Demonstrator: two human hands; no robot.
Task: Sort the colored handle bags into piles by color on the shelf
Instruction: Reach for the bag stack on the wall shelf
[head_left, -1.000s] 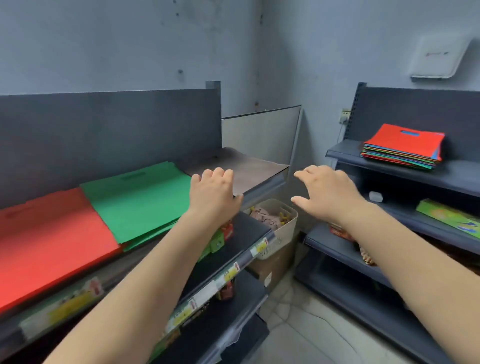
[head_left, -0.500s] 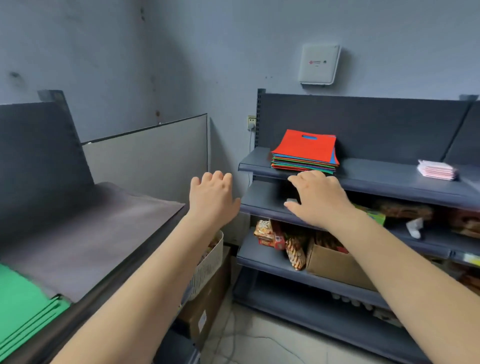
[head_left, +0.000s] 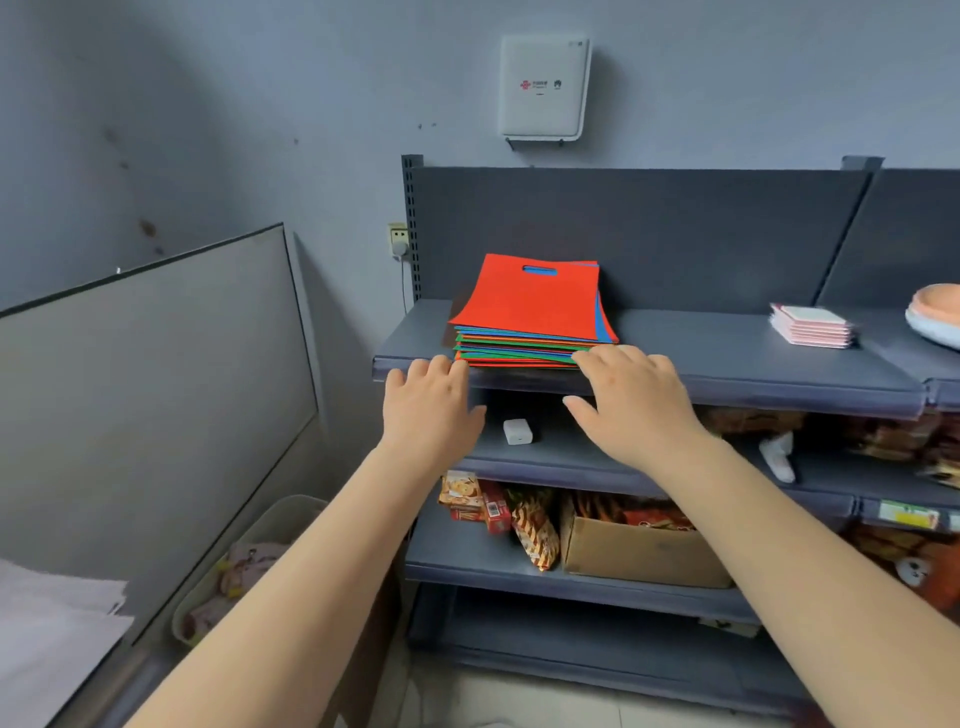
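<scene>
A stack of flat handle bags (head_left: 530, 317) lies on the top board of a dark grey metal shelf (head_left: 727, 364), near its left end. The bags look like thin matte non-woven sheets, roughly square with slightly splayed corners. The top one is red with a narrow oval handle slot through which blue shows; below it the edges run in thin blue, green, orange and red layers, too fine to count.

The left hand (head_left: 428, 410) hovers in front of the shelf's front lip, its fingers (head_left: 421, 371) straight and close together, tips at the lip just left of the stack; whether they touch it is unclear. The right hand (head_left: 636, 402) reaches to the stack's front right corner, fingers (head_left: 597, 358) loosely spread and slightly bent, tips at the lowest bag edges, thumb held out below. Neither hand holds anything.

Further right on the same board sits a small pile of pink packets (head_left: 810, 325), and a rounded orange-and-white object (head_left: 935, 317) is cut off by the frame. A small white box (head_left: 518, 431) rests on the board below. Lower shelves hold snack packets (head_left: 535, 525) and a cardboard box (head_left: 639, 551), partly hidden behind the arms.
</scene>
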